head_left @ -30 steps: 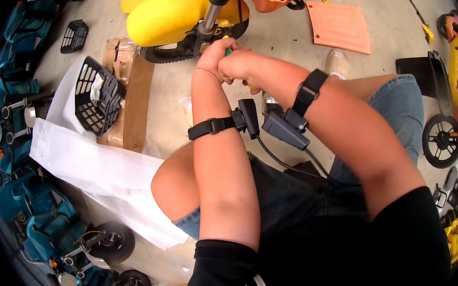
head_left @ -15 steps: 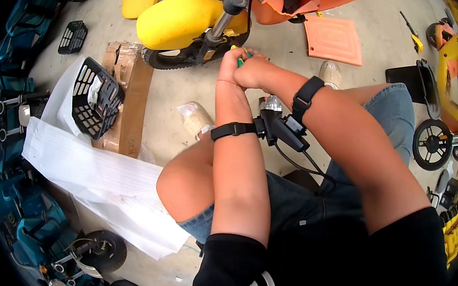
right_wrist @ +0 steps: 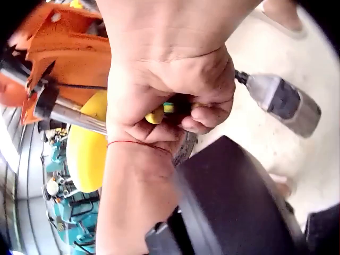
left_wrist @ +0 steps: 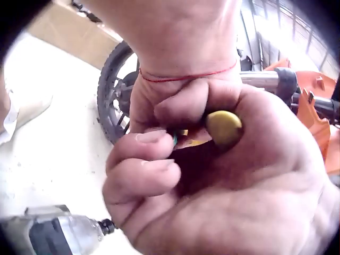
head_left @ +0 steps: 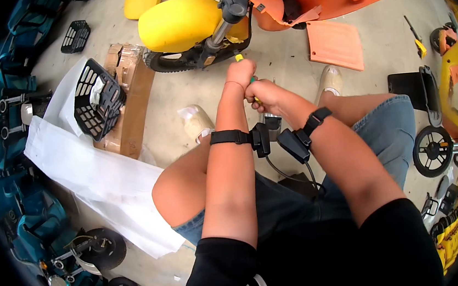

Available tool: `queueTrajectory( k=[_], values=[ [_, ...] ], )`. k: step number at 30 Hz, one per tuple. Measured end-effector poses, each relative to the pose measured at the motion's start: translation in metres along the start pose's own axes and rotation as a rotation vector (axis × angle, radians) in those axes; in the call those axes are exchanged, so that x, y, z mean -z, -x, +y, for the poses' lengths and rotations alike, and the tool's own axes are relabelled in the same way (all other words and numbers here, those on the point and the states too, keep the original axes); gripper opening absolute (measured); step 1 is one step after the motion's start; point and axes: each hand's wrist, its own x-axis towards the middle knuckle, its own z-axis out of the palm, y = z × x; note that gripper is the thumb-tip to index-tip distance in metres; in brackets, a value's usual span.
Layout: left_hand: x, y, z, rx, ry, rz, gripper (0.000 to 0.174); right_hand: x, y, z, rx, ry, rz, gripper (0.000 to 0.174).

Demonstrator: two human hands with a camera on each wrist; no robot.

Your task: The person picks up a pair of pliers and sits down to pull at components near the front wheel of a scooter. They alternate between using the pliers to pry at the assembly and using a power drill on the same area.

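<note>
Two hands, left and right, clenched together round yellow-and-green plastic-handled screwdriver, just beside black front wheel of yellow scooter. Tip hidden. Flat orange plastic panel already off, on concrete floor. Grey power drill lies below hands, untouched.
</note>
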Motion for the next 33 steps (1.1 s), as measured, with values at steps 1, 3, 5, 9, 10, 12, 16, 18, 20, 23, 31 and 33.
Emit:
queueTrajectory(
  k=[1,3,5,9,10,12,16,18,20,23,31,33],
  values=[
    [0.000,-0.002,0.002,-0.044,-0.196,0.078,0.020,0.000,-0.006,0.010,0.011,-0.130,-0.081,0.010],
    [-0.002,-0.004,0.001,-0.118,-0.591,0.224,0.027,0.001,-0.022,0.033,0.058,-0.380,-0.303,0.007],
    [-0.005,0.023,0.018,-0.010,-0.716,0.298,0.041,-0.013,-0.030,0.049,0.046,-0.656,-0.354,0.003],
    [-0.012,0.034,0.031,0.099,-1.158,0.343,0.060,-0.047,-0.050,0.066,0.174,-1.039,-0.535,0.017],
    [-0.015,0.032,0.030,0.097,-1.280,0.355,0.060,-0.052,-0.051,0.065,0.230,-1.129,-0.714,0.020],
    [-0.029,0.032,0.035,0.205,-1.439,0.493,0.057,-0.061,-0.055,0.065,0.298,-1.264,-1.104,0.024],
    [-0.033,0.030,0.030,0.227,-1.536,0.501,0.056,-0.051,-0.049,0.063,0.301,-1.066,-0.845,0.021],
    [-0.028,0.027,0.022,0.116,-1.251,0.472,0.057,-0.036,-0.033,0.054,0.206,-0.931,-0.554,0.019],
    [-0.017,0.025,0.010,0.014,-1.008,0.453,0.057,-0.019,-0.018,0.044,-0.031,-0.920,-0.339,0.018],
    [-0.004,0.024,0.003,-0.075,-0.569,0.264,0.055,0.019,-0.046,0.051,0.014,-0.688,-0.672,0.022],
    [0.015,0.022,-0.031,-0.062,0.831,-0.562,0.043,0.015,-0.026,0.040,0.006,-0.869,-0.854,0.031],
    [0.008,0.014,-0.036,-0.126,0.984,-0.665,0.045,0.019,-0.029,0.039,0.000,-0.904,-0.911,0.033]
  ],
)
